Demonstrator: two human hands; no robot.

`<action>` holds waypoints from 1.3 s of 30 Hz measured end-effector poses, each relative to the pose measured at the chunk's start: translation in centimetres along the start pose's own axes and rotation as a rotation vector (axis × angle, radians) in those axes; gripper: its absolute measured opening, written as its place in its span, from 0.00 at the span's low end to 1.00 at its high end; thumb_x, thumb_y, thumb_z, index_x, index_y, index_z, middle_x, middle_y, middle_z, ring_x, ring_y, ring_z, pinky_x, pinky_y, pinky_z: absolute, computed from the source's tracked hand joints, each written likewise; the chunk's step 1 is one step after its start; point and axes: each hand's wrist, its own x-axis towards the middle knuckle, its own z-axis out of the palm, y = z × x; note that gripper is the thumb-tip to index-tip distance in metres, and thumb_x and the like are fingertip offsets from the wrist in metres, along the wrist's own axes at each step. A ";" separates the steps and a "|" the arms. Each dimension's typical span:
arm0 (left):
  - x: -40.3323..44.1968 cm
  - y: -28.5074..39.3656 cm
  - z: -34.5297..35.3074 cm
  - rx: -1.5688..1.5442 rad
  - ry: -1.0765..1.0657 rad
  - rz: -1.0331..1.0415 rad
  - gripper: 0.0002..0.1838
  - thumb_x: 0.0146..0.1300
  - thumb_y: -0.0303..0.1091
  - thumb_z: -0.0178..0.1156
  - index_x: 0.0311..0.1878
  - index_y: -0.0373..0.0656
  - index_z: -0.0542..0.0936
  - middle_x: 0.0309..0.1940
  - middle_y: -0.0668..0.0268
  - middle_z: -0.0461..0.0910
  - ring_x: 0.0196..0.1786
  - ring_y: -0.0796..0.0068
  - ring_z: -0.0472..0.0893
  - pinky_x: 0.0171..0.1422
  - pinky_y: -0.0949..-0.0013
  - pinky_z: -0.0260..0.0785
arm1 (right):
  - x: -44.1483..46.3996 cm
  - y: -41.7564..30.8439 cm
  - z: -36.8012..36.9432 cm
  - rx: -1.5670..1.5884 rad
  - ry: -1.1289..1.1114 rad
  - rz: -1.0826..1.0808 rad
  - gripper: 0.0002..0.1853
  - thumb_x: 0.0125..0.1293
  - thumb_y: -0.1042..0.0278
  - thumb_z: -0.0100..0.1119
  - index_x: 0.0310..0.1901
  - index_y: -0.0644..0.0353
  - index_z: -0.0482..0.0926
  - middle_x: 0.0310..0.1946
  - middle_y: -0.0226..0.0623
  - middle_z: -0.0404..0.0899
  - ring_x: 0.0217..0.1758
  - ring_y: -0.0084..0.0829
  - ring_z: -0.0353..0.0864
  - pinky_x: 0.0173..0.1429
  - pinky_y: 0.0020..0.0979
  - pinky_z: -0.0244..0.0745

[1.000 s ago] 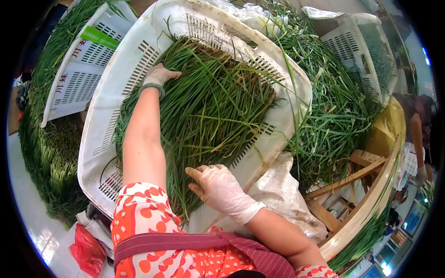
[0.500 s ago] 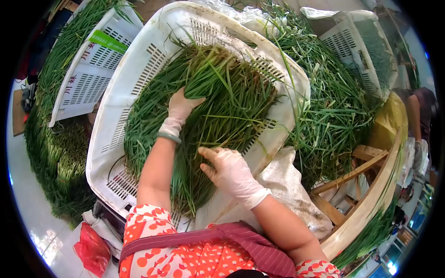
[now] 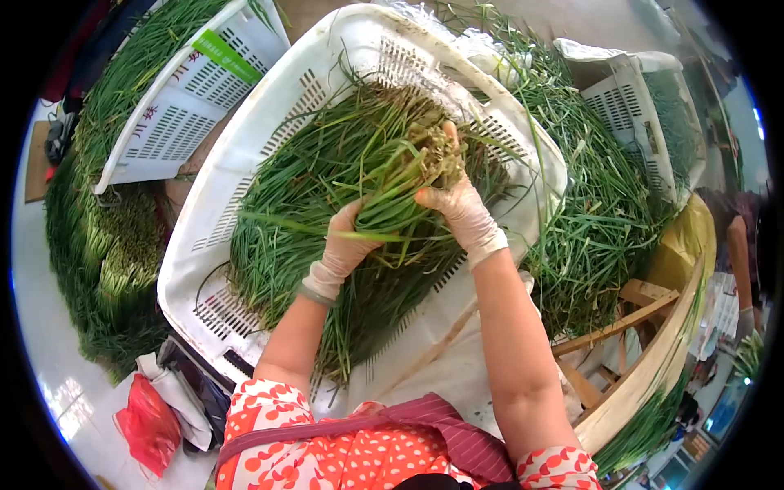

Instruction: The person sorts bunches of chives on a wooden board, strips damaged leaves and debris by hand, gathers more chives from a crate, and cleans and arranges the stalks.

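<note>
A large white plastic basket (image 3: 184, 224) with slotted walls lies tilted in front of me, holding a heap of long green chives (image 3: 298, 188). Both my hands, in thin pale gloves, grip one loose bunch of chives (image 3: 392, 192) above that heap. My left hand (image 3: 346, 245) is wrapped round the leafy part of the bunch. At its pale, brownish root end, my right hand (image 3: 464, 214) has its fingers closed around the stems. Some fingertips of both hands are hidden by the leaves.
Chives with neatly aligned ends (image 3: 122, 269) are stacked at the left below a white crate (image 3: 175, 110). Loose green leaves (image 3: 596, 204) pile up at the right, beside a wooden frame (image 3: 645, 359). A red plastic bag (image 3: 149, 425) lies at the lower left.
My right hand has moved up and away from me and closed on the bunch's root end. My left hand has come slightly lower and right, lifting the bunch. The view has shifted slightly.
</note>
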 end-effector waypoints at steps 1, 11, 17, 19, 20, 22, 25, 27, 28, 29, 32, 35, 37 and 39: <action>-0.4 -0.2 0.1 -0.002 0.001 -0.006 0.30 0.42 0.35 0.76 0.50 0.36 0.76 0.41 0.61 0.82 0.42 0.74 0.81 0.48 0.71 0.73 | 0.0 -0.2 0.3 0.021 -0.068 0.058 0.65 0.38 0.75 0.79 0.73 0.39 0.40 0.68 0.33 0.56 0.68 0.31 0.59 0.70 0.35 0.56; -0.4 8.1 -4.9 0.550 -0.404 -0.084 0.36 0.48 0.36 0.69 0.62 0.39 0.69 0.56 0.54 0.75 0.55 0.62 0.75 0.62 0.68 0.64 | -0.7 4.1 -7.4 0.154 0.305 0.222 0.24 0.52 0.64 0.71 0.52 0.58 0.77 0.44 0.29 0.80 0.52 0.27 0.74 0.59 0.32 0.66; 9.4 9.5 -3.8 0.695 -0.103 0.234 0.21 0.59 0.40 0.61 0.57 0.50 0.76 0.52 0.61 0.78 0.54 0.63 0.76 0.62 0.64 0.66 | -0.9 4.3 -7.2 0.299 0.439 0.233 0.18 0.54 0.63 0.69 0.46 0.59 0.79 0.43 0.30 0.80 0.47 0.29 0.76 0.54 0.33 0.71; 11.9 7.5 0.2 0.761 -0.342 0.149 0.28 0.57 0.44 0.63 0.62 0.54 0.71 0.59 0.60 0.73 0.61 0.61 0.71 0.68 0.64 0.60 | -1.0 4.3 -7.1 0.300 0.454 0.221 0.18 0.54 0.64 0.68 0.46 0.59 0.79 0.43 0.31 0.80 0.47 0.28 0.77 0.54 0.33 0.72; 13.1 4.9 1.8 0.777 -0.497 0.209 0.34 0.55 0.45 0.64 0.66 0.54 0.66 0.63 0.59 0.68 0.64 0.61 0.67 0.69 0.63 0.58 | -1.0 4.5 -7.3 0.326 0.442 0.217 0.18 0.54 0.64 0.68 0.46 0.59 0.79 0.43 0.30 0.80 0.46 0.28 0.77 0.53 0.33 0.72; 14.2 3.1 5.3 1.055 -0.561 0.075 0.42 0.52 0.52 0.64 0.70 0.56 0.58 0.62 0.60 0.69 0.64 0.59 0.67 0.70 0.63 0.56 | -0.7 4.8 -7.9 0.352 0.434 0.206 0.17 0.54 0.65 0.68 0.46 0.59 0.79 0.42 0.30 0.80 0.46 0.28 0.77 0.53 0.33 0.72; 15.2 2.3 6.2 0.981 -0.521 0.069 0.37 0.54 0.50 0.63 0.67 0.54 0.65 0.57 0.60 0.73 0.60 0.59 0.71 0.66 0.62 0.60 | -0.2 5.6 -8.6 0.265 0.457 0.151 0.19 0.55 0.65 0.67 0.48 0.57 0.77 0.43 0.33 0.80 0.45 0.32 0.79 0.53 0.37 0.75; 15.1 2.0 6.3 0.962 -0.562 0.113 0.28 0.57 0.46 0.62 0.61 0.50 0.72 0.49 0.60 0.76 0.55 0.60 0.74 0.61 0.60 0.63 | -0.2 5.6 -8.5 0.296 0.443 0.161 0.19 0.54 0.66 0.68 0.48 0.58 0.78 0.44 0.31 0.80 0.47 0.29 0.76 0.55 0.33 0.70; 14.9 2.0 6.2 0.965 -0.561 0.111 0.28 0.57 0.46 0.62 0.61 0.50 0.72 0.49 0.60 0.76 0.55 0.60 0.74 0.61 0.60 0.63 | -0.2 5.3 -8.3 0.320 0.423 0.167 0.20 0.53 0.66 0.70 0.48 0.60 0.79 0.45 0.29 0.79 0.50 0.26 0.73 0.58 0.29 0.65; 14.6 1.9 6.3 0.927 -0.522 0.115 0.24 0.58 0.44 0.61 0.58 0.49 0.74 0.47 0.59 0.76 0.53 0.59 0.74 0.59 0.60 0.64 | -0.2 5.3 -8.3 0.315 0.427 0.170 0.20 0.53 0.66 0.70 0.48 0.59 0.79 0.44 0.29 0.80 0.50 0.26 0.73 0.58 0.29 0.65; 14.2 0.5 5.4 0.785 -0.493 0.121 0.22 0.61 0.43 0.58 0.56 0.46 0.75 0.46 0.62 0.77 0.53 0.64 0.74 0.59 0.64 0.65 | -0.1 5.3 -8.3 0.271 0.444 0.171 0.21 0.52 0.65 0.71 0.49 0.58 0.78 0.45 0.28 0.79 0.51 0.26 0.73 0.60 0.29 0.63; 11.6 2.8 4.4 0.066 -0.632 -0.107 0.30 0.67 0.54 0.49 0.61 0.38 0.69 0.57 0.60 0.73 0.61 0.73 0.68 0.67 0.70 0.56 | -0.1 5.2 -8.9 0.255 0.400 0.212 0.24 0.52 0.68 0.70 0.52 0.57 0.76 0.47 0.27 0.78 0.52 0.25 0.73 0.62 0.28 0.60; 10.1 3.0 4.4 0.081 -0.597 -0.005 0.38 0.67 0.61 0.42 0.68 0.38 0.60 0.63 0.55 0.66 0.67 0.70 0.62 0.71 0.69 0.49 | -0.2 3.4 -6.8 0.235 0.337 0.187 0.26 0.52 0.69 0.70 0.54 0.57 0.74 0.48 0.27 0.78 0.54 0.24 0.72 0.63 0.28 0.60; 8.0 4.9 4.5 0.052 -0.558 0.012 0.45 0.65 0.67 0.36 0.72 0.38 0.48 0.68 0.56 0.60 0.70 0.68 0.57 0.73 0.67 0.45 | 0.2 2.8 -5.7 0.156 0.299 0.141 0.29 0.52 0.75 0.69 0.57 0.57 0.72 0.48 0.25 0.77 0.57 0.22 0.70 0.63 0.27 0.61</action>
